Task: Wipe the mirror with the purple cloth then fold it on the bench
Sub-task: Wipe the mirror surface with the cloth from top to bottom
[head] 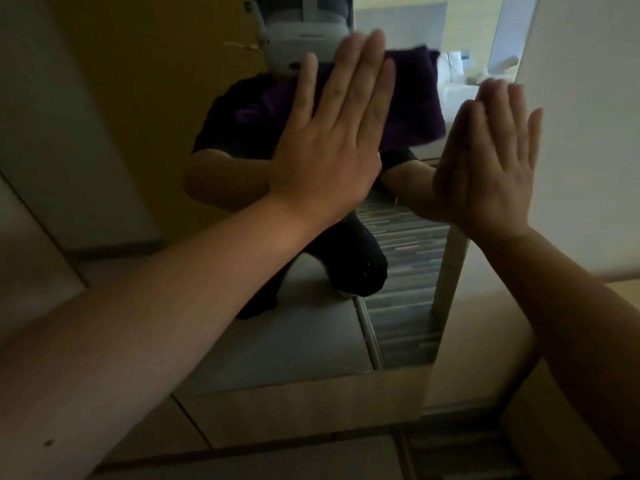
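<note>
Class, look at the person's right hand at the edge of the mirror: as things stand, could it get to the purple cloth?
Probably yes. The right hand lies open and flat at the mirror edge, holding nothing. The purple cloth is pressed to the glass under the flat left hand, close beside it, with nothing visible between them.

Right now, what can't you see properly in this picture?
Head view only:
- Purple cloth: mostly covered by the left hand pressing it flat on the mirror.
- Right hand: flat at the mirror's right edge; whether it touches the glass is unclear.
- Mirror top: cut off by the picture's upper edge.
- Bench: not visible at all.
- Room reflected in the mirror: too dim and blurry.
</note>
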{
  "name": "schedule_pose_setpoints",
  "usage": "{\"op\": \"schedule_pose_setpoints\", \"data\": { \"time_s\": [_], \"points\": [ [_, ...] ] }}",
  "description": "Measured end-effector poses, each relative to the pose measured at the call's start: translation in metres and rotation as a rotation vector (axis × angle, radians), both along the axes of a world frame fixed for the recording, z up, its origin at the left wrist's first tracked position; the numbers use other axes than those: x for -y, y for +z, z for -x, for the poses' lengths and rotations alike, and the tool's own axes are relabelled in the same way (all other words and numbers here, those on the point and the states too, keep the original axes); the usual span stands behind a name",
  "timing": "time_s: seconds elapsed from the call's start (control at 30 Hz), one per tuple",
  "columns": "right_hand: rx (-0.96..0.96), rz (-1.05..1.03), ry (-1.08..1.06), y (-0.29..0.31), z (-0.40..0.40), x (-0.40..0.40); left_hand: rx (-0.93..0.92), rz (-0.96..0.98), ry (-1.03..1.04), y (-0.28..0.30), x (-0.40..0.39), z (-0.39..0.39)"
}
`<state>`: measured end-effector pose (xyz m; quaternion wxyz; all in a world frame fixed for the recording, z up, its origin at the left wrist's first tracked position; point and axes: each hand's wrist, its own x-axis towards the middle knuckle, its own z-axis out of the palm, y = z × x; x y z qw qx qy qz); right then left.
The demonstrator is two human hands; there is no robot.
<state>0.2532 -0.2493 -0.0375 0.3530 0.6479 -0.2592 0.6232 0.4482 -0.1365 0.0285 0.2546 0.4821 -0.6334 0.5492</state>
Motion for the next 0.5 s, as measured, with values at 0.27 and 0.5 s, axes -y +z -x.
{"op": "schedule_pose_setpoints", "data": {
  "time_s": [0.27,0.5],
  "points": [
    [-0.051,-0.071,0.062,-0.017,0.004,-0.008,0.38,-0.352,0.054,-0.197,-0.008,-0.002],
    [-0.154,-0.217,0.043,-0.011,0.016,-0.024,0.475,-0.454,0.094,-0.188,-0.025,-0.002]
  ]
}}
